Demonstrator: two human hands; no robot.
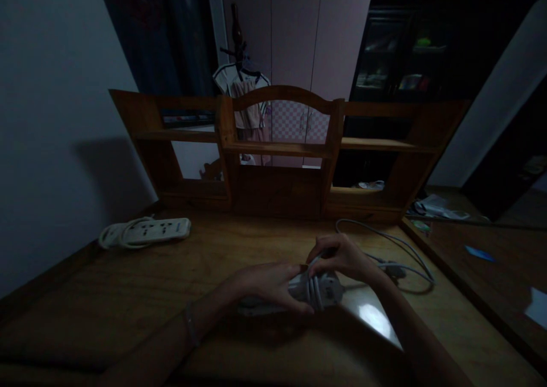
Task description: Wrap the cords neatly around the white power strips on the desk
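Note:
A pale power strip (333, 292) lies on the wooden desk in front of me, with several turns of its grey cord (315, 293) wound around it near the right end. My left hand (276, 287) grips the strip's body, thumb on the far side and fingers on the near side. Above the windings, my right hand (337, 256) pinches the cord between thumb and fingertips. The loose part of the cord loops over the desk to the right, where a dark plug (394, 270) rests. The strip's left part is partly hidden under my left hand.
At the back left lies a second white power strip (168, 229) with its cord coiled on it. A wooden shelf unit (277, 150) stands along the desk's back edge. Off to the right, a lower wooden surface (482, 278) holds papers and a blue card (479, 253).

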